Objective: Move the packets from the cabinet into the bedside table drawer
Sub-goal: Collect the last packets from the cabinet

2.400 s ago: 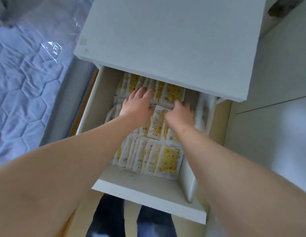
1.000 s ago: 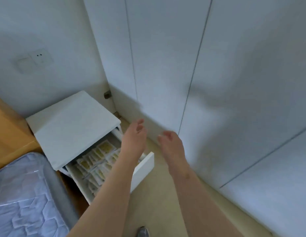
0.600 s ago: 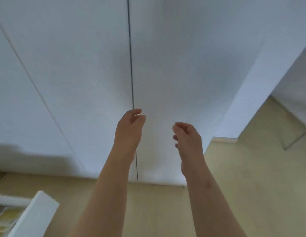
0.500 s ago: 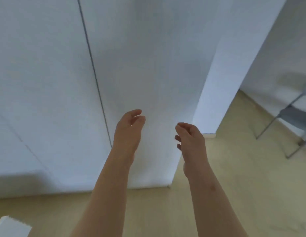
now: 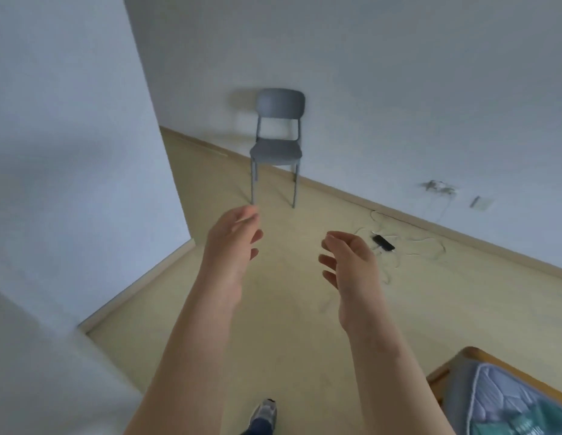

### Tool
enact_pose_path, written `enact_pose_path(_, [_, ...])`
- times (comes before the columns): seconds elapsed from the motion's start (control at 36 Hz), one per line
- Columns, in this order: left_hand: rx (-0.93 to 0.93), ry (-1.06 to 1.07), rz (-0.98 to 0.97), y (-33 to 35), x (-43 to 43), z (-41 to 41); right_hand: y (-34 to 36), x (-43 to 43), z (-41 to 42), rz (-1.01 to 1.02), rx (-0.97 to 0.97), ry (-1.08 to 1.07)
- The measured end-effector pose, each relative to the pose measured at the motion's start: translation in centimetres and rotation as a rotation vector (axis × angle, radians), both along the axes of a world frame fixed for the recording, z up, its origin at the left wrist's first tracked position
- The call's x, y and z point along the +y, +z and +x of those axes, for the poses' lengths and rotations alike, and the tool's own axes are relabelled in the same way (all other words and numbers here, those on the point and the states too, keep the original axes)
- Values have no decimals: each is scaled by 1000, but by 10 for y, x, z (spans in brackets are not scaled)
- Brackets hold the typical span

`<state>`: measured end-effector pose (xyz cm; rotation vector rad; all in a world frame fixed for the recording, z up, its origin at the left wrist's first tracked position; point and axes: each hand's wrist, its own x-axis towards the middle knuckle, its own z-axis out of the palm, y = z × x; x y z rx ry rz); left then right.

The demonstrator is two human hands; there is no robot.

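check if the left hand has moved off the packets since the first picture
Yes: the left hand has left the drawer, now out of view, and hangs empty above the floor before the grey chair.

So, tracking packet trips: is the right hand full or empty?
Empty: the right hand hangs in mid-air, fingers loosely curled, with no packet in them.

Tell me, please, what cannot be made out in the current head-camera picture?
- The packets and the bedside table drawer: outside the head view; the bare left hand and right hand hold nothing.
- Small black object on the beige floor: too small to identify.
- Blue quilted mattress: cut off by the bottom-right corner.
- Grey-and-white shoe: cut by the bottom edge.
- White wall plate: blurred by motion.
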<state>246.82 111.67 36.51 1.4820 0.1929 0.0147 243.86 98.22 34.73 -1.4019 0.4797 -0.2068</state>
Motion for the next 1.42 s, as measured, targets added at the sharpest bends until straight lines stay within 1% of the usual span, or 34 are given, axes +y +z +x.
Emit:
enact_pose_path(0.17, [-10,-238,22,2,-76,100,8,-58,77,25,-1,-177])
enact_pose_path(0.28, [-4,-396,44,4,-131,148,16,-97,115,29,-18,-299])
enact_pose_path(0.42, [42,-559,67,-4,-198,184,4,-151,131,75,41,-473])
enact_pose_path(0.61, [96,-667,82,-20,-296,237,-12,-251,157,150,53,-687])
enact_pose_path(0.78, [60,-750,100,-17,-409,279,-13,-357,197,152,-5,-756])
enact_pose_path(0.94, [39,-798,104,3,-537,321,7,-482,237,130,-31,-801])
enact_pose_path(1.06, [36,-842,89,10,-600,342,14,-545,253,116,-59,-846])
enact_pose_path(1.22, [54,-897,91,2,-704,389,5,-642,293,128,-49,-881])
enact_pose_path(1.42, [6,-1115,104,0,-854,427,2,-764,339,119,-53,-1008])
